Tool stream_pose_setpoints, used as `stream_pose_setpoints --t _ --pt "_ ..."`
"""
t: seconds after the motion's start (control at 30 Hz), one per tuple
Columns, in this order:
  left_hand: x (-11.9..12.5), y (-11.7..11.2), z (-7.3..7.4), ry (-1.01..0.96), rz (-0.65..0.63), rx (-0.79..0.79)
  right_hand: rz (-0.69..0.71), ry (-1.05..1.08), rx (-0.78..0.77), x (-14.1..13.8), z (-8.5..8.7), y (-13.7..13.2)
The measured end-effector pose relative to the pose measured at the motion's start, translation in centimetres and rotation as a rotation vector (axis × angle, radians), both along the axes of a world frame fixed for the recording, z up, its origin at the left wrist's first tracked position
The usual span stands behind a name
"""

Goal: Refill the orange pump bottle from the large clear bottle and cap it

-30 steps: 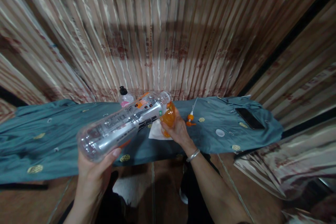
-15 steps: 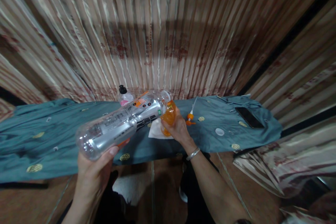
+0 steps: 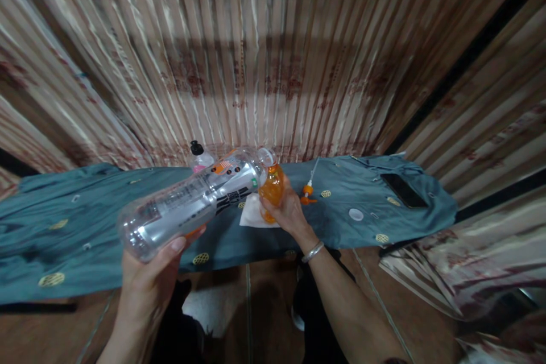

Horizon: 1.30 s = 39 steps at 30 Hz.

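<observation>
A large clear plastic bottle (image 3: 183, 210) with a silver and orange label lies tilted in my left hand (image 3: 151, 270), whose fingers wrap its lower end. Its mouth points to the right, over the top of a small orange bottle (image 3: 272, 186). Around that orange bottle my right hand (image 3: 290, 210) is closed. The small bottle stands on a folded white cloth or tissue (image 3: 253, 213). Whether liquid runs between the two bottles I cannot tell. An orange pump head (image 3: 307, 189) with a thin clear tube lies just right of my right hand.
Behind the large bottle stands a clear bottle with a black cap (image 3: 197, 148). A dark phone (image 3: 403, 190) and a white round disc (image 3: 355, 214) lie to the right on the teal patterned tablecloth (image 3: 341, 233). A pleated curtain (image 3: 256, 68) hangs behind the table.
The large bottle and my left hand have shifted slightly left in view. My grip on both bottles stays the same, and the mouth is still over the orange bottle.
</observation>
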State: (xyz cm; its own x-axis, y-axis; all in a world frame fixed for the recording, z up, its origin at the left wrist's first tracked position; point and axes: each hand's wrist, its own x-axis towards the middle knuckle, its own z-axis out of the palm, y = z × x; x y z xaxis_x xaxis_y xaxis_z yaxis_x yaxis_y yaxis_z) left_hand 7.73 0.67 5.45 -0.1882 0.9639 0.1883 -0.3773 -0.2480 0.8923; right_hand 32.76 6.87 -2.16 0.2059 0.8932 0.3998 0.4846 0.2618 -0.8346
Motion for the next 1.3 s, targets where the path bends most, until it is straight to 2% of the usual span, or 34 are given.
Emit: stream_pose_setpoints --t 0.53,0.83,1.03,1.13,1.3 --pt "-1.0 1.1 0.1 -0.002 0.021 -0.028 0.013 0.002 0.065 -0.3 -0.2 0.1" --pt "-2.4 2.8 -0.8 0.005 -0.059 -0.036 -0.004 -0.025 0.049 -0.2 -0.8 0.2" --pt "-1.6 2.4 0.0 -0.045 -0.016 -0.051 0.002 -0.029 0.036 -0.1 -0.5 0.1" --pt "-1.8 2.8 0.2 -0.040 -0.048 -0.064 0.015 -0.020 0.042 -0.1 -0.4 0.0" --pt "-3.4 4.2 -0.4 -0.061 -0.108 -0.111 0.013 -0.019 0.051 -0.2 -0.4 -0.1"
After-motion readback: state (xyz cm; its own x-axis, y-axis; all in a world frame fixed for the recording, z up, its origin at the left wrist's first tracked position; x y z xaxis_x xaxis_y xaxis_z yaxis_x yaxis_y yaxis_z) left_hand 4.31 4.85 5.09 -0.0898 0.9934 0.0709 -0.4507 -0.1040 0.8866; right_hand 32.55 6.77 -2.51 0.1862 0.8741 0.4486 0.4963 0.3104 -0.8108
